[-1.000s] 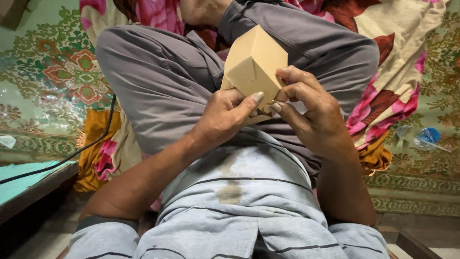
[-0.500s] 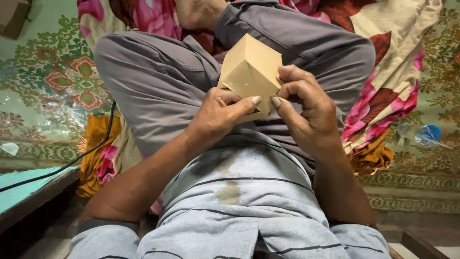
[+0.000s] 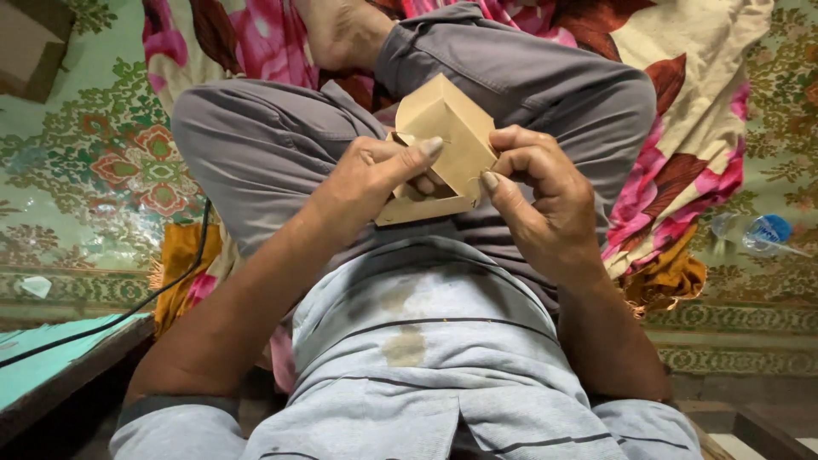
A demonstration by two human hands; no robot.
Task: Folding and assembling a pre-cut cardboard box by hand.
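Observation:
A small tan cardboard box [image 3: 447,128] is held above my crossed legs in grey trousers. My left hand [image 3: 371,179] grips its left side, thumb pressed on the near face and fingers tucked into the open bottom. My right hand [image 3: 541,192] holds the right side, thumb on the box's near edge. A loose flap [image 3: 422,209] sticks out at the bottom toward me. The far side of the box is hidden.
I sit on a pink and cream floral cloth [image 3: 682,128] over a green patterned floor mat [image 3: 85,170]. A black cable [image 3: 128,311] runs at the left. A plastic bottle [image 3: 763,234] lies at the right. Another cardboard box [image 3: 30,47] sits at the top left.
The box has turned slightly in my hands and its bottom flap now hangs open toward me. Both hands have shifted their hold a little lower on it.

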